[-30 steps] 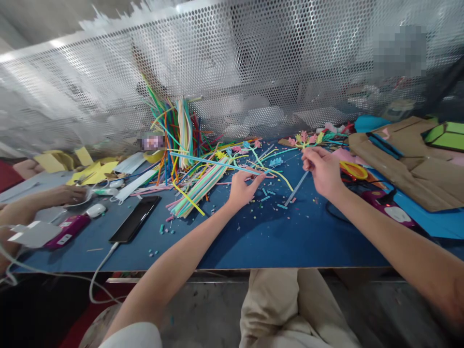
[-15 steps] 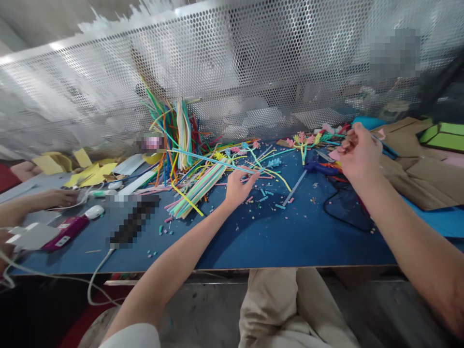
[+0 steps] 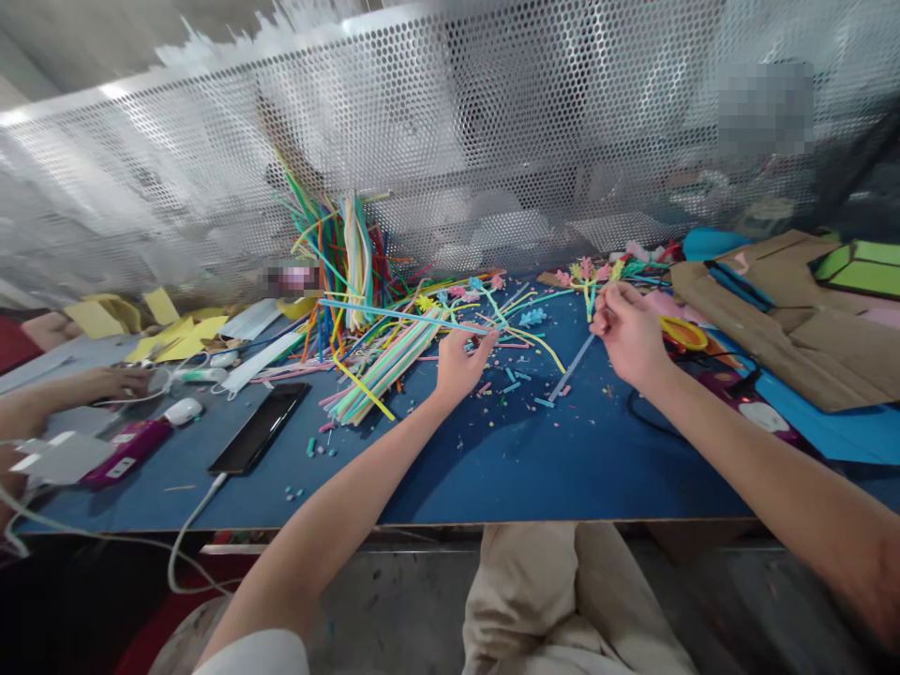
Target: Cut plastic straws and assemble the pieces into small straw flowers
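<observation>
Two hands are working over the blue table point(image 3: 492, 469), well apart from each other. The left hand point(image 3: 457, 364) is pinching the end of a long light-blue straw point(image 3: 394, 314), fingers closed on it, and that straw is running away to the left above the loose pile of coloured straws point(image 3: 383, 361). The right hand point(image 3: 625, 333) is hovering with its fingers bunched near the straw flowers point(image 3: 587, 274); it is lying over the top of a clear straw point(image 3: 571, 366) that slants across the table, but whether it is actually gripping it I cannot tell.

Cut straw bits point(image 3: 517, 382) are lying scattered between the two hands. Off to the left, a co-worker's hand point(image 3: 105, 384) is busy beside a black phone point(image 3: 260, 427).

As I judge it, the risk is the long straw: it is hanging out over the pile, so a quick pull could drag neighbours along or sweep the little pieces off the edge. The yellow ring point(image 3: 681, 332) and the black cable point(image 3: 657, 422) are sitting just by the right wrist and could snag.
</observation>
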Demonstrator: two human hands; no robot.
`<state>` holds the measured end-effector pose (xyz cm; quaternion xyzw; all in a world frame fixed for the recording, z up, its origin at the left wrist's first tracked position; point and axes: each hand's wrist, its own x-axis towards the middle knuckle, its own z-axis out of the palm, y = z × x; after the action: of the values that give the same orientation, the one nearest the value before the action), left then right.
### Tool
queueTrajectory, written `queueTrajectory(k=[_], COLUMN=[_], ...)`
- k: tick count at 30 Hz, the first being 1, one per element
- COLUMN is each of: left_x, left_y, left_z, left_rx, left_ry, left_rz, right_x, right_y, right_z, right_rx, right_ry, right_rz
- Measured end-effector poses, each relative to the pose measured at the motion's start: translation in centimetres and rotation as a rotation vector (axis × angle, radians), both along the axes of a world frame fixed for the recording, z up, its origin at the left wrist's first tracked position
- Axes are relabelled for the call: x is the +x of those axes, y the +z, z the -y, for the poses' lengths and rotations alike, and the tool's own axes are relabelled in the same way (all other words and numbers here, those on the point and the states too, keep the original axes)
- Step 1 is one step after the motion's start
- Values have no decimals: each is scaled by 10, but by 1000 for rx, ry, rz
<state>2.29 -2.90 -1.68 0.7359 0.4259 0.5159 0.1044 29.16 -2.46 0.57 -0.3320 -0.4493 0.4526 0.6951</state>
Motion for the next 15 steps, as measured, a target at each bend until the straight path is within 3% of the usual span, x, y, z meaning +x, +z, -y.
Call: queueTrajectory(k=[7, 15], left_x=[0, 10], left_y=[2, 12], left_z=[2, 17], left_rx=[14, 122], left_ry=[-10, -70], left_rz=[-13, -90], right_x=[-33, -45], right_y=[-18, -17], right_z=[17, 30], right_rx=[-33, -41], right_ry=[29, 101], right_rz=[255, 362])
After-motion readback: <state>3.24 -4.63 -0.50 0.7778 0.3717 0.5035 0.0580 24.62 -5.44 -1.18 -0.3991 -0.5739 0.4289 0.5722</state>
